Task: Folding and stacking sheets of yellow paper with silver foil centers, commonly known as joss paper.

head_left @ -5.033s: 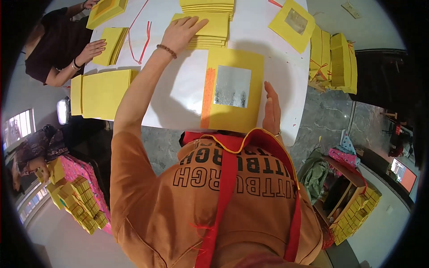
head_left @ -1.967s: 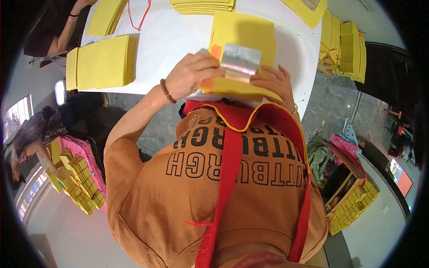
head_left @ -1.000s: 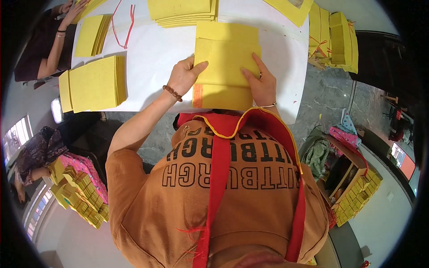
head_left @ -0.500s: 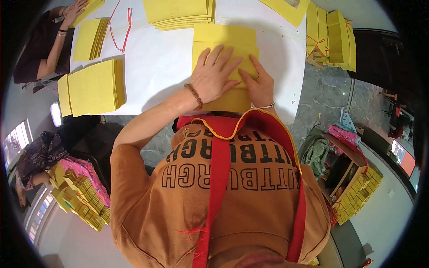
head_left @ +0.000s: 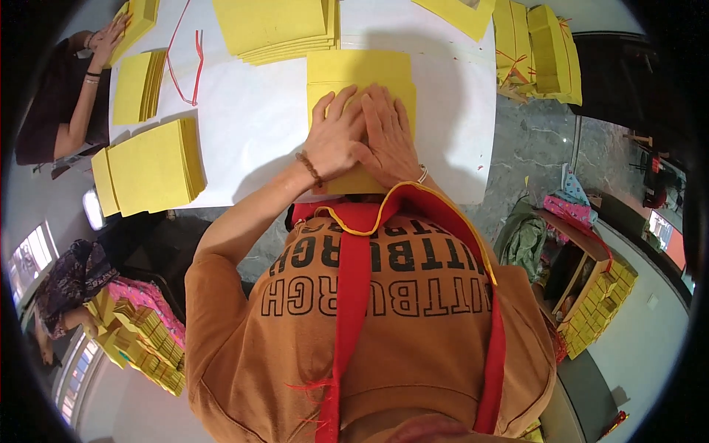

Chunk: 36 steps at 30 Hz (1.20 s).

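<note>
While both palms lie flat on it, the folded yellow paper rests on the white table, at the edge just in front of the person's red apron; the left hand has its fingers a little spread, gripping nothing; the right hand lies against it, its fingers straight and closer together, also gripping nothing, and which thumb is on top I cannot tell; a bead bracelet circles the left wrist; beyond the folded yellow paper and to its left sits a fanned yellow stack; farther left of the paper lie a loop of red cord, a small pile of yellow sheets and a bigger pile; at the far left from the paper, a co-worker's hands touch a yellow block; well to the paper's right, past the table edge, are tied yellow bundles
</note>
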Each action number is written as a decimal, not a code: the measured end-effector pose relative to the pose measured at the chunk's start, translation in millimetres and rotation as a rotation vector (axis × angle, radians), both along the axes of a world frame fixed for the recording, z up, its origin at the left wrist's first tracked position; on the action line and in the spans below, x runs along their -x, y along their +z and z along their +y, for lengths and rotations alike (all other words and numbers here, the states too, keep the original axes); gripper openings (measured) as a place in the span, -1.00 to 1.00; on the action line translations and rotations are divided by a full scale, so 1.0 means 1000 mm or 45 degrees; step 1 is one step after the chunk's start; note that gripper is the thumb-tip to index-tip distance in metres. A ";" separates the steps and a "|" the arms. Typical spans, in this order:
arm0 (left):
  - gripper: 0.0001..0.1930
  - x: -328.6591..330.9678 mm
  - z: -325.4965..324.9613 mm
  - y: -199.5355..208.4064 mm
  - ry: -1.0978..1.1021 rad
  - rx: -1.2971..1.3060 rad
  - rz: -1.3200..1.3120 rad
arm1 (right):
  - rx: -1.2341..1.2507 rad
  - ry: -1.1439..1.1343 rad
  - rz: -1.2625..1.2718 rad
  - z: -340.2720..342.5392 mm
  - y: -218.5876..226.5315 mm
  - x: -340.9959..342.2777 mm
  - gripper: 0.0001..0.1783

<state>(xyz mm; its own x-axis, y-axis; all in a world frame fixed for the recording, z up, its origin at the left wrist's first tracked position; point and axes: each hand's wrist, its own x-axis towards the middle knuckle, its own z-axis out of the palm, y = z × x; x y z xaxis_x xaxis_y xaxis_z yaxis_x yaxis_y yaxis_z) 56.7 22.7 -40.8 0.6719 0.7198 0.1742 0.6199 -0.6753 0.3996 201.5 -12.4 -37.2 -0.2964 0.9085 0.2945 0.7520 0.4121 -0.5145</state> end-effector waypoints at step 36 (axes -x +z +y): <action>-0.39 0.041 0.035 0.085 0.048 -0.355 -0.194 | 0.388 -0.408 0.754 -0.003 0.015 -0.076 -0.56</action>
<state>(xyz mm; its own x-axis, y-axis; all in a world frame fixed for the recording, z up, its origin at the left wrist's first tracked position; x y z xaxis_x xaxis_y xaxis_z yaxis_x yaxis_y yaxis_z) 15.2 57.9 43.9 0.5967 0.6543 0.4646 0.5938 -0.7494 0.2927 277.9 -15.0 -21.9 0.1274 0.9909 0.0433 0.3719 -0.0073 -0.9282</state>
